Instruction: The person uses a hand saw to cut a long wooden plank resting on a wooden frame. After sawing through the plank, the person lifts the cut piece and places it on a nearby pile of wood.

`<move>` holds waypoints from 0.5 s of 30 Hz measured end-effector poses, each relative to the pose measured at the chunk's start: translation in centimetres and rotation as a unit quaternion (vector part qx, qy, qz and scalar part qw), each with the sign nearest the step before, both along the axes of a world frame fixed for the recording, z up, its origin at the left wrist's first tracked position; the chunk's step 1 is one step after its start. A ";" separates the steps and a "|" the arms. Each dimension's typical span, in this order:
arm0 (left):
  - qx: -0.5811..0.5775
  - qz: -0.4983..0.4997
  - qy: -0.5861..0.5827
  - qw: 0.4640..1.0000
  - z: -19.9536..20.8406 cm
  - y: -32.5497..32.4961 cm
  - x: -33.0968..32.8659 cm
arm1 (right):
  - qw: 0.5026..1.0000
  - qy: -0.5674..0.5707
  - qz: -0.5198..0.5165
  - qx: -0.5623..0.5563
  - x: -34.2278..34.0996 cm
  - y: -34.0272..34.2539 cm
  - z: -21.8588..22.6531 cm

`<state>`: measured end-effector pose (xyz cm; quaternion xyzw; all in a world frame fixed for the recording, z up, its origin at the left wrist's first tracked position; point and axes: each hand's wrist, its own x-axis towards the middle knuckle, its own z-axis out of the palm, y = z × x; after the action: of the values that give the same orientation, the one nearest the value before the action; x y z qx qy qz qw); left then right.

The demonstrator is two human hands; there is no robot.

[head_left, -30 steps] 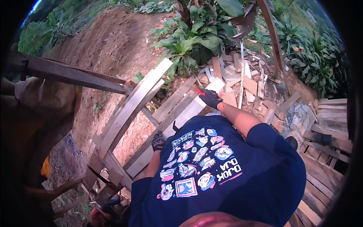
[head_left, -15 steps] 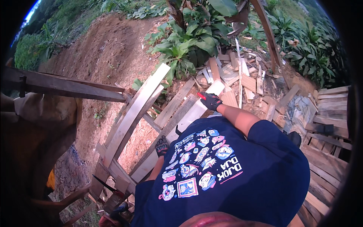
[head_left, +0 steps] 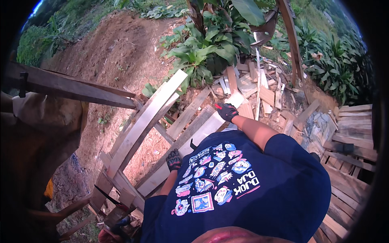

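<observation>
A long pale wooden plank [head_left: 204, 130] lies slantwise in front of me, partly hidden by my dark blue shirt. My left hand [head_left: 174, 160], in a dark glove, is on the lower part of this plank, its fingers bent over toward the far edge. Further up the plank is my right hand [head_left: 228, 112], gloved too and closed. A small red stick-like thing [head_left: 219, 106] juts from its fingers toward the plank; its kind is unclear. Beside my left hand, a darker weathered board [head_left: 190, 128] runs along the plank's far side.
Other boards [head_left: 152, 112] lean on a rough wooden frame at left, beneath a dark beam [head_left: 73, 89]. Offcuts [head_left: 265, 95] cover the ground ahead, beside leafy plants [head_left: 210, 48]. Stacked slats [head_left: 354, 125] stand at right. A dark tool with a thin blade [head_left: 107, 195] is at lower left.
The view has shifted slightly, so the scene sits a little further right. Both hands stay at the plank; the left hand's fingers look closer together. The red thing remains in my right hand.
</observation>
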<state>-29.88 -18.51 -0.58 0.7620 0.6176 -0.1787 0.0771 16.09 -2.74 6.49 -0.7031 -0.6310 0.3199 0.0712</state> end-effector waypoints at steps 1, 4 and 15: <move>-0.006 -0.006 -0.004 1.000 0.1 0.2 0.3 | 1.000 -0.008 0.008 -0.026 0.4 0.0 -0.4; -0.009 -0.011 -0.016 1.000 0.9 0.5 0.9 | 0.997 -0.023 0.010 -0.070 1.1 0.3 -1.1; -0.006 -0.008 -0.001 1.000 2.5 0.1 1.2 | 0.977 -0.126 0.115 -0.131 -0.8 4.9 -1.6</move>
<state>-28.70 -18.39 1.88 0.7664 0.6106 -0.1823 0.0808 15.30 2.15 4.89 -0.6639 -0.6638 0.3151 -0.1389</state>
